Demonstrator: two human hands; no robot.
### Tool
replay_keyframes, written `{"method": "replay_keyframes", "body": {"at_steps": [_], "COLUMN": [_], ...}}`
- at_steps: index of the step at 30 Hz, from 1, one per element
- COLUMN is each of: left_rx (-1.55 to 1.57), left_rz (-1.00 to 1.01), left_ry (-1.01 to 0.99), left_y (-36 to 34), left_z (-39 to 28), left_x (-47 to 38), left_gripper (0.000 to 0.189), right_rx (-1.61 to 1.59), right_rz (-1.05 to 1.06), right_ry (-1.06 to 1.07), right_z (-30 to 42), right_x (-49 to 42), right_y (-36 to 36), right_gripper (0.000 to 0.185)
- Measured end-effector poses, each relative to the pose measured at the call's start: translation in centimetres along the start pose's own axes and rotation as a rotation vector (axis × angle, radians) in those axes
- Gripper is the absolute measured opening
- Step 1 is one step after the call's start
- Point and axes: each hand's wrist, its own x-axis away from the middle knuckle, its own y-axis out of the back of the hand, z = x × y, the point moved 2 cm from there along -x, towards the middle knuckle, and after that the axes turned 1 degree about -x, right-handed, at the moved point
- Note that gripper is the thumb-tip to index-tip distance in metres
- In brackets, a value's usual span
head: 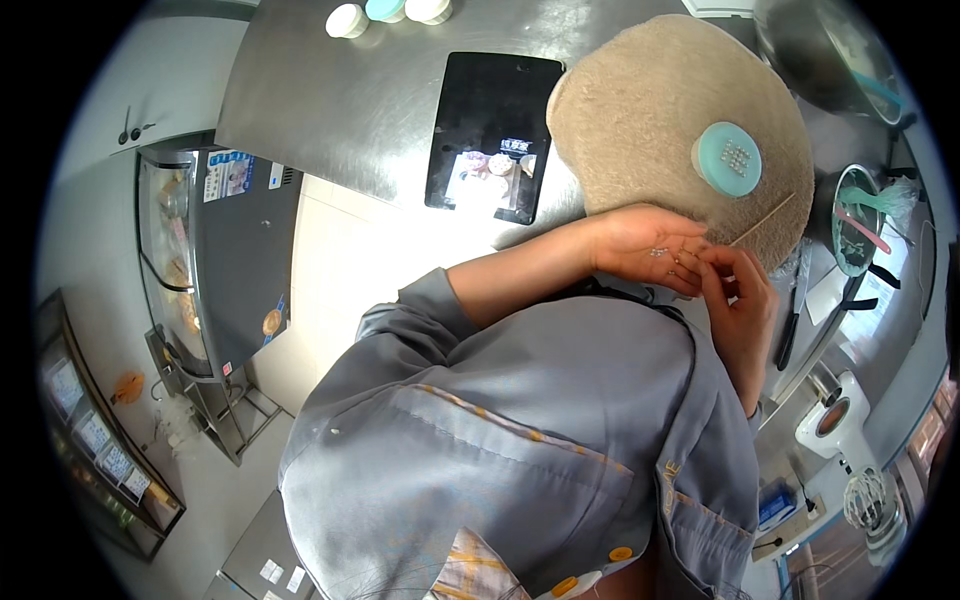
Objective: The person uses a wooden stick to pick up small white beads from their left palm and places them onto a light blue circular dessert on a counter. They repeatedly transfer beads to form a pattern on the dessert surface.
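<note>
My left hand (656,247) is turned palm up near the front edge of a tan towel (645,105), with small silvery beads (658,253) on its palm and fingers. The fingertips of my right hand (739,289) are pinched together at the left hand's fingers; whether a bead is between them cannot be told. A thin wooden stick (763,219) lies slanted on the towel just beyond the hands. Farther back on the towel stands a small round cup with turquoise frosting (727,160), its top dotted with pearl-like beads.
A tablet (491,135) showing cupcakes lies on the steel table (322,90), with more frosted cups (386,9) behind it. At right are a metal bowl (857,221) with turquoise frosting and spatulas, a knife (787,341), a large steel bowl (817,52) and a stand mixer (840,420).
</note>
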Motion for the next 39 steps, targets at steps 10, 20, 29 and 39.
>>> {"method": "replay_keyframes", "body": {"at_steps": [10,20,29,39], "left_rx": [-0.002,-0.054,-0.083,-0.126], "left_rz": [-0.076,-0.128,-0.095,-0.096], "left_ry": [0.010,0.033,0.055,0.057], "left_y": [-0.6,-2.1,-1.9,-2.2], "left_z": [-0.3,-0.6,-0.5,-0.4], "left_x": [0.2,0.7,0.5,0.4], "left_gripper": [0.047,0.052,0.052,0.053], "right_rx": [-0.048,-0.213,-0.012,0.061], "right_rz": [-0.038,-0.347,-0.289,-0.205], "right_ry": [-0.007,-0.062,0.065,0.139], "right_z": [-0.3,-1.8,-1.3,-1.0], "right_x": [0.1,-3.4,-7.5,-7.7], "right_y": [0.9,4.6,3.7,3.6], "right_gripper": [0.011,0.010,0.009,0.007]}}
